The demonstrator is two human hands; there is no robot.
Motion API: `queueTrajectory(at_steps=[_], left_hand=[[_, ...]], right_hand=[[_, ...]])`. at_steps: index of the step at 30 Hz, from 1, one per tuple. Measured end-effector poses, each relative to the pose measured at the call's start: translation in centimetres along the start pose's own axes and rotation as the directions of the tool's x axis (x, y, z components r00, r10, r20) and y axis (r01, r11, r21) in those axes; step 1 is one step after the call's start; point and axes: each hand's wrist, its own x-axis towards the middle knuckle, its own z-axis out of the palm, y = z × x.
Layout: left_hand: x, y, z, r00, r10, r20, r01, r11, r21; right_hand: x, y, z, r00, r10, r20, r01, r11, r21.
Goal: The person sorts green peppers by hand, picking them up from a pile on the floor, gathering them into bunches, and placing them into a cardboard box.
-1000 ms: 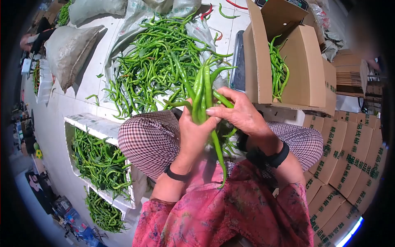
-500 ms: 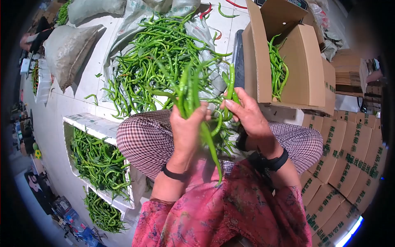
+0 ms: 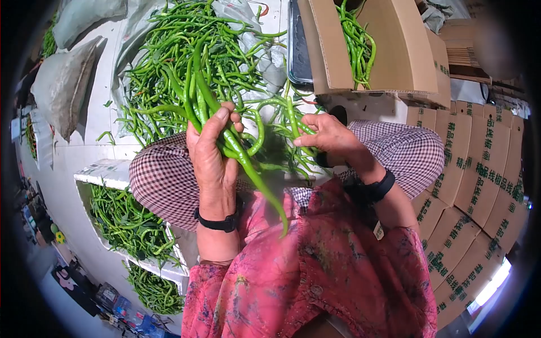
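Observation:
My left hand (image 3: 213, 143) is closed around a bunch of long green chili peppers (image 3: 194, 101). Their ends stick out above the fist, and one long pepper hangs down toward my shirt. To the right, my right hand (image 3: 332, 138) has its thumb and fingers pinched at a green chili pepper (image 3: 291, 117), above loose peppers between my knees. The fingers partly hide where it is gripped. In front of me, a large pile of green chili peppers (image 3: 169, 53) lies on a grey plastic sack (image 3: 274, 67).
An open cardboard box (image 3: 403, 50) at right has some peppers inside, beside a dark flat tray or scale (image 3: 299, 48). White foam boxes (image 3: 110, 169) of peppers stand at left. Full sacks (image 3: 65, 84) lie at far left; printed cartons (image 3: 468, 186) are stacked at right.
My left hand has moved left and turned, carrying its bunch of peppers away from the right hand. My right hand has shifted slightly; the view has also moved.

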Motion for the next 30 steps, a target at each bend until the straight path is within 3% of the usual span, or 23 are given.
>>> queueTrajectory(at_steps=[2, 3, 4, 5, 6, 8, 9, 10, 11, 16, 19, 20, 21, 22, 23, 24, 26, 27, 29, 30], left_hand=[[-0.1, -0.1, 0.1, 1.0, -0.012, -0.002, 0.012, 1.0, 0.003], [-0.1, -0.2, 0.1, 1.0, -0.013, -0.001, 0.013, 1.0, 0.003], [-0.1, -0.3, 0.2, 1.0, -0.015, -0.003, 0.015, 1.0, 0.012], [-0.1, -0.4, 0.2, 1.0, -0.017, -0.006, 0.018, 1.0, 0.02], [-0.1, -0.4, 0.2, 1.0, -0.019, -0.005, 0.019, 1.0, 0.02], [-0.1, -0.4, 0.2, 1.0, -0.012, 0.0, 0.012, 0.999, 0.031], [-0.2, -0.4, 0.1, 1.0, -0.018, -0.002, 0.018, 0.999, 0.033], [-0.2, -0.4, 0.1, 1.0, -0.026, -0.009, 0.026, 0.999, 0.029], [-0.2, -0.4, 0.1, 0.999, -0.034, -0.014, 0.035, 0.999, 0.025], [-0.1, -0.5, 0.0, 0.998, -0.055, 0.008, 0.054, 0.998, 0.044], [-0.2, -0.6, 0.2, 0.999, -0.052, 0.0, 0.052, 0.996, 0.071], [-0.2, -0.6, 0.1, 0.999, -0.054, 0.003, 0.053, 0.996, 0.072], [-0.1, -0.7, -0.1, 0.999, -0.05, 0.011, 0.049, 0.997, 0.065], [-0.1, -0.8, -0.1, 0.999, -0.047, 0.017, 0.046, 0.997, 0.056], [-0.2, -0.9, 0.0, 1.0, -0.002, 0.007, 0.002, 0.999, 0.045], [-0.3, -0.7, 0.4, 0.999, 0.043, -0.002, -0.043, 0.999, 0.034], [-0.7, -0.2, 1.1, 0.999, 0.037, -0.01, -0.037, 0.998, 0.051], [-0.8, -0.1, 1.4, 0.999, 0.041, -0.006, -0.04, 0.997, 0.065], [-0.9, 0.1, 1.7, 0.999, 0.039, -0.005, -0.039, 0.994, 0.105], [-0.8, 0.0, 1.5, 0.999, 0.033, -0.01, -0.032, 0.991, 0.131]], right_hand=[[0.1, 0.8, 0.4, 0.985, -0.106, 0.134, 0.057, 0.943, 0.327], [-0.4, 1.6, 0.3, 0.986, -0.105, 0.133, 0.057, 0.943, 0.328], [-1.1, 2.7, 0.1, 0.866, -0.497, -0.052, 0.494, 0.867, -0.065], [-1.4, 3.7, 0.2, 0.561, -0.826, -0.049, 0.71, 0.511, -0.485], [-0.5, 5.1, 1.2, 0.562, -0.826, -0.05, 0.709, 0.512, -0.486], [1.8, 7.4, 3.7, 0.532, -0.826, -0.187, 0.792, 0.563, -0.235], [1.5, 6.5, 3.7, 0.536, -0.823, -0.189, 0.79, 0.568, -0.233], [0.8, 4.6, 3.2, 0.889, -0.436, -0.137, 0.457, 0.834, 0.31], [0.2, 3.4, 2.8, 0.986, -0.02, 0.168, -0.103, 0.713, 0.693], [-0.2, 2.8, 1.5, 0.971, 0.061, 0.232, -0.213, 0.664, 0.717], [0.4, 3.5, 2.4, 0.973, 0.228, 0.038, -0.219, 0.857, 0.467], [0.6, 4.4, 2.7, 0.973, 0.228, 0.036, -0.218, 0.856, 0.469], [0.4, 3.9, 2.6, 0.982, 0.141, -0.126, -0.112, 0.969, 0.219], [0.3, 3.5, 2.4, 0.967, 0.014, -0.255, -0.031, 0.998, -0.063], [-0.3, 3.1, 1.3, 0.988, 0.146, 0.056, -0.156, 0.881, 0.446], [-1.0, 1.4, 0.3, 0.988, 0.148, 0.055, -0.157, 0.881, 0.447], [-2.0, -1.1, -1.3, 0.978, -0.158, 0.135, -0.044, 0.476, 0.878], [-2.2, -2.1, -1.8, 0.979, -0.163, 0.125, -0.033, 0.477, 0.878], [-1.8, -3.8, -2.2, 0.955, -0.287, 0.078, -0.008, 0.235, 0.972], [-1.4, -4.3, -2.4, 0.952, -0.297, 0.073, -0.001, 0.237, 0.971]])
